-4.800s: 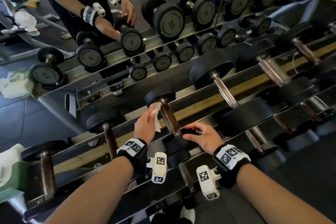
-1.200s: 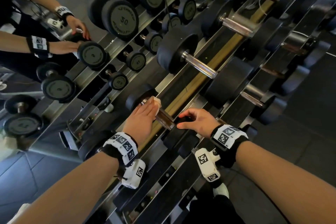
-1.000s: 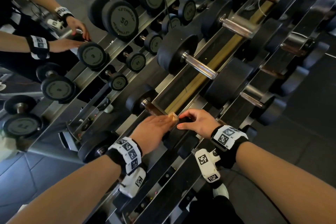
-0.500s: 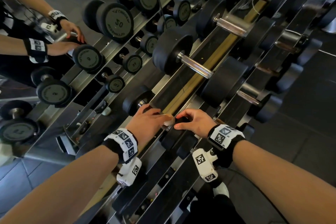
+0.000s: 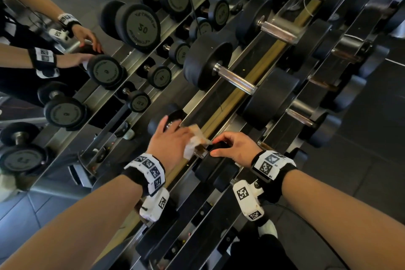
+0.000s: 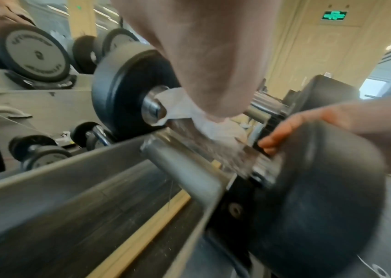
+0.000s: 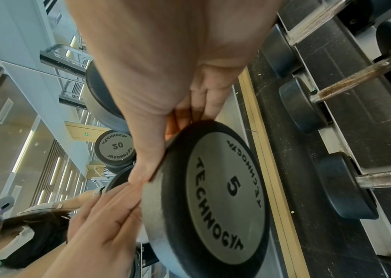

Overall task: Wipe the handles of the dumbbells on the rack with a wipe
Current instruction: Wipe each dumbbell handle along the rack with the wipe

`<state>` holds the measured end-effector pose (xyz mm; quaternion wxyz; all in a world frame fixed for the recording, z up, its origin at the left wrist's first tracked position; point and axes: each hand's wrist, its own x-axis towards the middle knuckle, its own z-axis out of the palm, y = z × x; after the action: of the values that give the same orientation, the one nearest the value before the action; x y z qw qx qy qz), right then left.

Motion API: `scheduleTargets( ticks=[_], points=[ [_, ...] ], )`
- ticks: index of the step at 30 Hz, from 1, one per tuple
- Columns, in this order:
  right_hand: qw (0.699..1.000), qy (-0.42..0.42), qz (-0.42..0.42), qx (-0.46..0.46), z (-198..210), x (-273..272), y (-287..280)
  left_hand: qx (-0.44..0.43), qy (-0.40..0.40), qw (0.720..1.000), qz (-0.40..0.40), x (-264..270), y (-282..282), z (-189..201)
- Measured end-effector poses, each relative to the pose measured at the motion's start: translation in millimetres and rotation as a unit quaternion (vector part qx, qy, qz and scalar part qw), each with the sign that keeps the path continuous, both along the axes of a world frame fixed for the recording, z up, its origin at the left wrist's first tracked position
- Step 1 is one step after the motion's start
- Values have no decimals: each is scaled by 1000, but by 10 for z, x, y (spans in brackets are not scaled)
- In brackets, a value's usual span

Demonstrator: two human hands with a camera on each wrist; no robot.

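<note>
- Looking down from the head: left hand [image 5: 169, 141] presses the wipe [image 5: 192, 146] around the handle, right hand [image 5: 235, 149] steadying the near head of the dumbbell [image 5: 210, 160] on the rack [image 5: 232, 96].
- Left wrist: wipe [image 6: 189, 114] bunched on the handle [image 6: 156, 111], fingers curled over it.
- Right wrist: fingers [image 7: 210, 97] hooked over the "5" head [image 7: 216, 199], likely to stop it rolling.

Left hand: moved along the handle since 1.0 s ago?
Yes. The left hand with the wipe has slid back along the handle toward the far weight head, away from the right hand, which it nearly touched then.
</note>
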<state>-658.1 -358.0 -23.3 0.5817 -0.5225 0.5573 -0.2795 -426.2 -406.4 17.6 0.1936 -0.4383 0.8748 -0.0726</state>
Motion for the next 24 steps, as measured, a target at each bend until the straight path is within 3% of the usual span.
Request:
scheduleTargets(
  ticks=[4, 9, 12, 15, 19, 24],
  points=[
    [1000, -10, -4, 2, -12, 6, 5, -40, -86, 995, 40, 23, -74, 16],
    [1000, -16, -6, -7, -27, 4, 10, -20, 41, 999, 11, -93, 342, -120],
    [1000, -18, -3, -8, -36, -1, 2, -17, 17, 999, 32, -28, 331, -106],
    [1000, -10, 5, -7, -37, -1, -6, -40, -5, 994, 101, 83, 107, -57],
    [1000, -8, 9, -12, -43, -2, 1, -48, 46, 984, 166, -5, 155, -105],
    [1000, -12, 10, -13, -30, 2, -2, -51, 120, 989, 76, -27, 463, -273]
  ],
)
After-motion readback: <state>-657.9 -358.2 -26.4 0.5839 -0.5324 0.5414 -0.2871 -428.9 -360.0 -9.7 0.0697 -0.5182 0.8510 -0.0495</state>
